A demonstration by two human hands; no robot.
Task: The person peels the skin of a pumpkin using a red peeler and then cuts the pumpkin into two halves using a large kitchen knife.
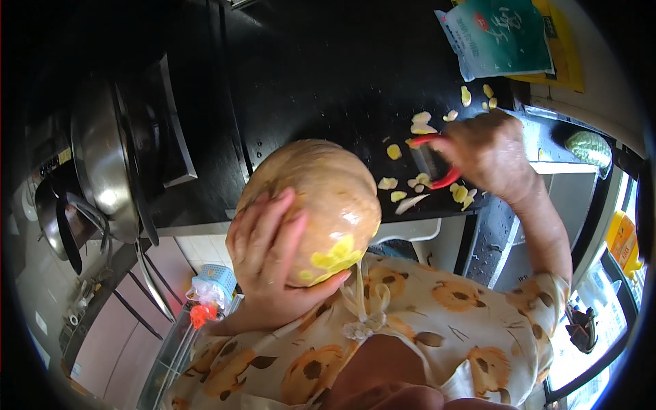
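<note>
A large tan pumpkin rests against my body at the counter's front edge. Bright yellow flesh shows where skin is gone on its lower right side. My left hand grips the pumpkin with fingers spread over its left face and the thumb beneath. In my right hand is a red-handled Y-shaped peeler, held apart from the pumpkin, its metal blade over the dark counter. Several cut peel pieces lie scattered around the peeler.
A green plastic package lies on a yellow bag at the back right. On the right, a green-skinned melon or squash sits by the sink. Metal pans stand at left. A blue basket is below the counter.
</note>
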